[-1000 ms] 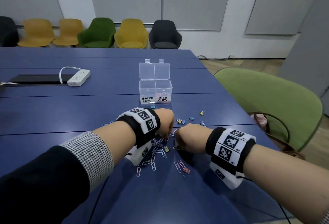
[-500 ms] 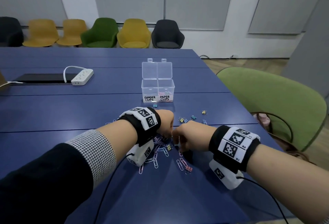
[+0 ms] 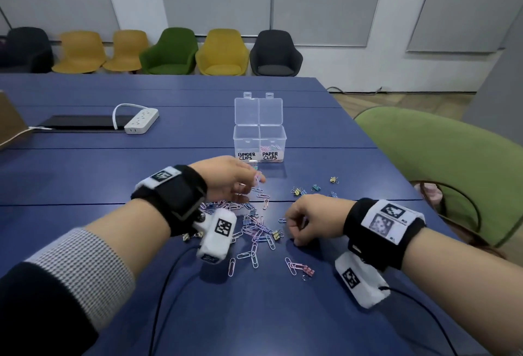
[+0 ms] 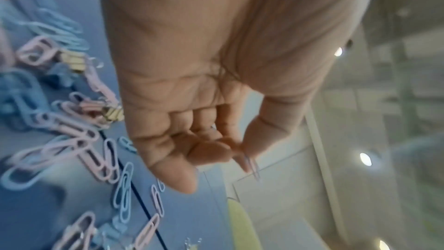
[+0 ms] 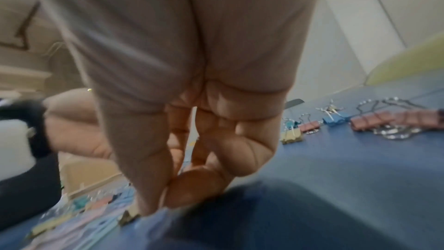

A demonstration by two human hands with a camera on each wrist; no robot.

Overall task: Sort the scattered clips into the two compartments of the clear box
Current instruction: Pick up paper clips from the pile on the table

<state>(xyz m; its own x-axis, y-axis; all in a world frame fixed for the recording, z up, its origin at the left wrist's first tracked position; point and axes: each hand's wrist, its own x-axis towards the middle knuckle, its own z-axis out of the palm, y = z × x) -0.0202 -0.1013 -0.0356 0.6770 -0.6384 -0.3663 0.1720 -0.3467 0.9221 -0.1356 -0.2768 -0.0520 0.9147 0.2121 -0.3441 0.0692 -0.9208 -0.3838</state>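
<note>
The clear box (image 3: 259,140) stands open mid-table, labelled BINDER CLIPS on the left and PAPER CLIPS on the right. Pastel paper clips lie in its right compartment. My left hand (image 3: 249,183) hovers just in front of the box, thumb and finger pinching a pale paper clip (image 4: 252,166). Below it spreads the pile of paper clips (image 3: 254,231), with a yellow binder clip (image 3: 277,233) at its edge. My right hand (image 3: 295,238) rests curled on the table right of the pile. Its thumb and forefinger (image 5: 156,202) press together, and nothing shows between them.
Small binder clips (image 3: 297,192) lie scattered right of the pile, and a pink one (image 3: 308,270) sits nearer me. A white power strip (image 3: 141,121) and a black slab (image 3: 82,122) are far left. A green chair (image 3: 452,171) stands at the table's right edge. A wrist-camera cable (image 3: 158,299) trails towards me.
My left hand has risen out of the pile toward the box with a paper clip pinched. The right hand has drawn apart from it and stays low on the table.
</note>
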